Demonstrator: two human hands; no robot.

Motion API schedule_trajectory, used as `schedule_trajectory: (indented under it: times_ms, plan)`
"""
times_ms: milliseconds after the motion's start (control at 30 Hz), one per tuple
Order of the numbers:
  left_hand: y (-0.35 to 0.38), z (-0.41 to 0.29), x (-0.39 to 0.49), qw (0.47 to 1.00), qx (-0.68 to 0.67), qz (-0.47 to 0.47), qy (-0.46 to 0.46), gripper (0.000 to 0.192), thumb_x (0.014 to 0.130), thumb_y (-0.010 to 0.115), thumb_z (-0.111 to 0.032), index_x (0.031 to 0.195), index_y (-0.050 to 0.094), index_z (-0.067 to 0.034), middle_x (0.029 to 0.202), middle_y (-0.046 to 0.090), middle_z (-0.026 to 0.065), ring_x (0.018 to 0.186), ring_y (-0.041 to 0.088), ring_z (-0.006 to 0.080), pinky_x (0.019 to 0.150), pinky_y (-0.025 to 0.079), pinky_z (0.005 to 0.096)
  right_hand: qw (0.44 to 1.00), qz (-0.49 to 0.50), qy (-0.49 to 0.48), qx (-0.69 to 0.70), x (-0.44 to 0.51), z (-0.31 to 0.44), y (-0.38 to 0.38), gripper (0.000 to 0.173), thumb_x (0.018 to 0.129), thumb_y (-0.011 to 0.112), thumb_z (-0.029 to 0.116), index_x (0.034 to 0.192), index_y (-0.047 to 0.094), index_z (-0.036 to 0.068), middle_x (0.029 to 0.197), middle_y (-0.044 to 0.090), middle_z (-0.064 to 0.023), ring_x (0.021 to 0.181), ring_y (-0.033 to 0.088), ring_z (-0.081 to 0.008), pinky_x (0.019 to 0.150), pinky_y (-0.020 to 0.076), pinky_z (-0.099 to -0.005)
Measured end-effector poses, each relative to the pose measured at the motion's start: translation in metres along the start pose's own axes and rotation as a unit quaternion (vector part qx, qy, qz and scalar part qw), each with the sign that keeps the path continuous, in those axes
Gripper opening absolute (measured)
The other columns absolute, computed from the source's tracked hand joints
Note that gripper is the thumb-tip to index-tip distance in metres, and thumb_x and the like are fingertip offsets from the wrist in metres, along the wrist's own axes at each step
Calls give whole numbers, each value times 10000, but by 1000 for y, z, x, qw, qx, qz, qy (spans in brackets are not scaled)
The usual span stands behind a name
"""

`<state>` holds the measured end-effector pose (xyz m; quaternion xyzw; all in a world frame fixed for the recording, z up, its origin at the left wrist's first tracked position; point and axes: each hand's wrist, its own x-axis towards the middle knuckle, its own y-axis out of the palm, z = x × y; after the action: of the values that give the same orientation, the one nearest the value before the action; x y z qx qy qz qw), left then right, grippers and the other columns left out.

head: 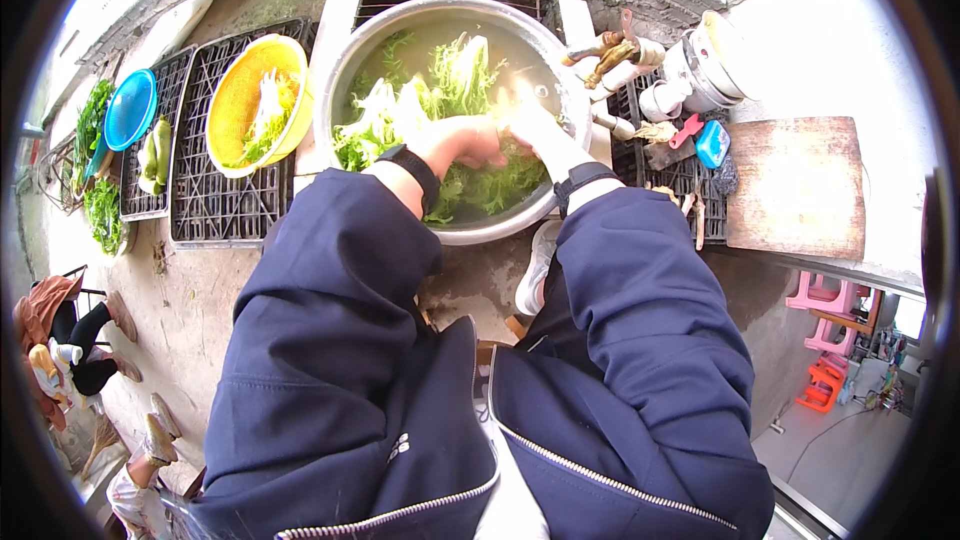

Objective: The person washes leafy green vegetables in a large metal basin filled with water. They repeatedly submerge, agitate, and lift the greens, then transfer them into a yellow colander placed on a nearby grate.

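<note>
A wide metal basin (328, 90) of cloudy water stands before me, with several heads of curly leafy greens (466, 75) in it. My left hand (474, 139) reaches over the near half of the basin, its fingers curled around part of a leafy bunch (491, 186). Close beside it, my right hand (527, 120) comes in from the right and touches the same greens. Strong glare and the water hide its fingertips, so its grip is unclear. Both wrists wear dark straps.
Left of the basin, a yellow colander (220, 116) holding greens rests on black plastic crates (217, 202). Beyond are a blue basket (131, 111) and pale green gourds (155, 156). At right are pipes (619, 79), a red-handled peeler (686, 131) and a wooden board (796, 187). Other people (82, 345) sit at lower left.
</note>
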<state>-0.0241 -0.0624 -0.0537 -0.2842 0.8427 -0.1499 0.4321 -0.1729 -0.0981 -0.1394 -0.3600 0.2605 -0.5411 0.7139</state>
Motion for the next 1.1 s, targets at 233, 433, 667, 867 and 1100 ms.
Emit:
schedule_trajectory:
  times_ms: [233, 433, 667, 867, 1100]
  plan:
    - [-32, 20, -10, 925, -199, -294, 134, 329, 726, 758, -161, 1011, 633, -52, 952, 664, 84, 884, 623, 194, 762, 491, 309, 930, 68, 66, 355, -6, 53, -76, 281, 763, 762, 170, 968, 648, 16, 903, 674, -73, 827, 638, -157, 719, 524, -276]
    - [-22, 30, -10, 849, -512, -97, 90, 239, 770, 760, -202, 961, 638, -129, 981, 626, 3, 930, 576, 111, 752, 482, 298, 857, 78, 139, 490, -24, 57, -87, 316, 858, 656, 163, 1141, 622, 27, 1033, 646, -51, 859, 608, -123, 720, 491, -228]
    - [9, 35, -11, 915, -390, -91, -38, 204, 749, 678, -128, 917, 588, -56, 897, 556, 84, 802, 548, 215, 591, 546, 366, 979, 188, 19, 80, -19, 9, -35, 539, 831, 597, 106, 1345, 435, 77, 1208, 543, -139, 1074, 489, -237, 907, 412, -333]
    - [25, 42, -18, 913, -378, -140, 60, 210, 726, 662, -179, 876, 597, -47, 847, 559, 71, 768, 547, 188, 644, 530, 354, 919, 21, 107, 380, -20, 4, 17, 627, 847, 498, 12, 1432, 294, 107, 1257, 513, -190, 1082, 507, -242, 907, 434, -345]
    - [-26, 47, -6, 874, -478, -83, -38, 368, 806, 731, -265, 1078, 606, -50, 904, 580, 60, 858, 590, 199, 717, 555, 417, 914, 124, 172, 347, -17, 23, -87, 219, 842, 618, 150, 1035, 678, 65, 870, 695, -52, 801, 640, -115, 614, 480, -249]
